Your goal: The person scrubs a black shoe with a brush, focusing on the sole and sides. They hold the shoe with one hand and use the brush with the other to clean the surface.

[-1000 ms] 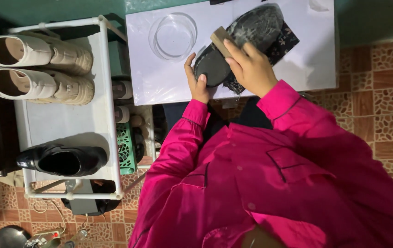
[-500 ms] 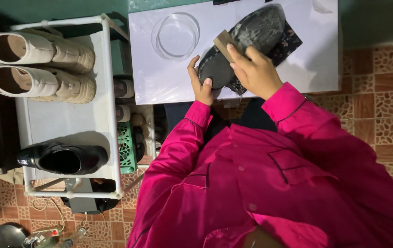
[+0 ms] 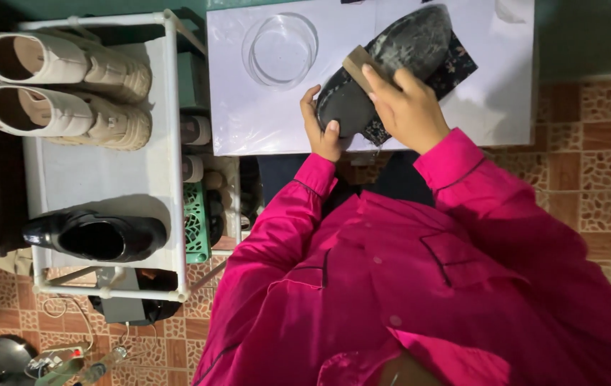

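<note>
Left hand (image 3: pixel 322 133) grips the black shoe (image 3: pixel 384 68), right hand (image 3: pixel 404 107) a brush (image 3: pixel 360 66); the glass bowl (image 3: pixel 280 48) looks empty.

both hands (image 3: pixel 323 132) (image 3: pixel 405 107) raised, fingers curled

head view, steeply downward, close overhead

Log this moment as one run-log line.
left hand: grips heel of black shoe | right hand: presses brush on shoe | cloth under shoe on white table | glass bowl beside
</note>
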